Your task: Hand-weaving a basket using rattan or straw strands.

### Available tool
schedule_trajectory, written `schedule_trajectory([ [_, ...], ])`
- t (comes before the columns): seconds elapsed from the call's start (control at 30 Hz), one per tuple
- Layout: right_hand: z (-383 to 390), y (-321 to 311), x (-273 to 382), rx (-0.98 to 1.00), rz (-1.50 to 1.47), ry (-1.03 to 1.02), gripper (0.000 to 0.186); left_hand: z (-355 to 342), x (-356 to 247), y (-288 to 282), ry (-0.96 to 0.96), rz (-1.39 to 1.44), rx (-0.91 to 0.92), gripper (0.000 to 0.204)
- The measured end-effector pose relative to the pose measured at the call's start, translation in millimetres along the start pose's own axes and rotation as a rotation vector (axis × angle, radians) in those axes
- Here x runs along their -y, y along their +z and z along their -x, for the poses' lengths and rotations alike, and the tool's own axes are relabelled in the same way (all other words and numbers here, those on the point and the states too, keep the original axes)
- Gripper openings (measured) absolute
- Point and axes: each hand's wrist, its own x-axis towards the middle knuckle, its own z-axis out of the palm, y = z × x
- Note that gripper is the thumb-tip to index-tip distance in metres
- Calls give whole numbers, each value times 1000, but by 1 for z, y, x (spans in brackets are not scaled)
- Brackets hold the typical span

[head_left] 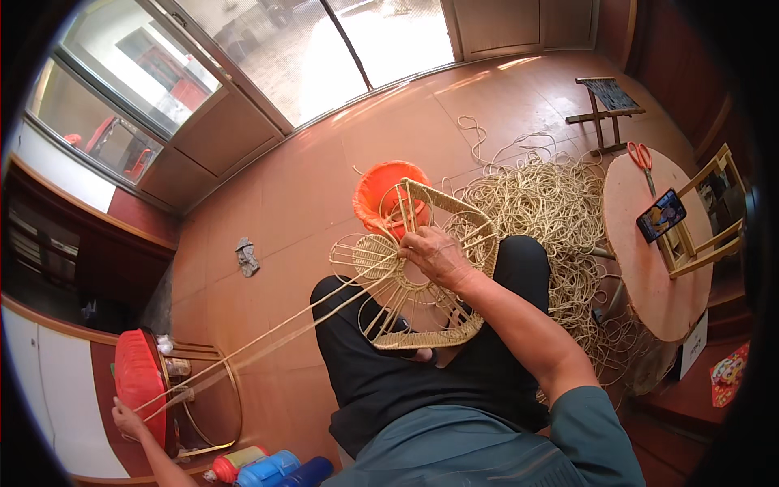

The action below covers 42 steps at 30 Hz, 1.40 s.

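Note:
A half-woven cord piece (442,337) with a rigid rim, radiating strands and a small oval woven part (373,257) rests over my lap. My right hand (430,254) is closed on it near the middle, where strands pass under the fingers. Pale cords (284,320) stretch from there down to the far left, where my left hand (127,420) grips them with its arm extended, beside a red round seat (131,373) on a metal-legged stool. What exactly lies under my right fingers is hidden.
An orange bucket (377,191) stands ahead, beside a large cord heap (552,219). At right, a round board (649,308) bears scissors (639,158), a phone (661,215) and a wooden frame. A folding stool (604,109) is behind; bottles (264,464) are low left, a rag (247,256) left.

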Motion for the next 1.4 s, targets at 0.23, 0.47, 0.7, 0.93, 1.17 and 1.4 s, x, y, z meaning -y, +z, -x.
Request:
schedule_trajectory([
  [0.23, 4, 7, -20, -40, 57, -14, 20, 168, -280, 58, 466, 658, 494, 36],
  [0.47, -12, 1, 3, -12, 80, -10, 24, 454, -436, 1, 1171, 877, 433, 38],
  [0.7, -7, 0, 4, -42, 51, 88, 24, 430, -377, 8, 878, 805, 523, 25],
  [0.93, -13, -3, 14, -66, -109, 207, 15, 226, -147, 109, 480, -83, 310, 30],
  [1.17, -7, -2, 8, -52, -108, 186, 15, 196, -135, 126, 489, -329, 624, 38],
  [1.4, -7, 0, 3, -11, 0, 59, 14, 391, -386, 1, 864, 758, 497, 18],
])
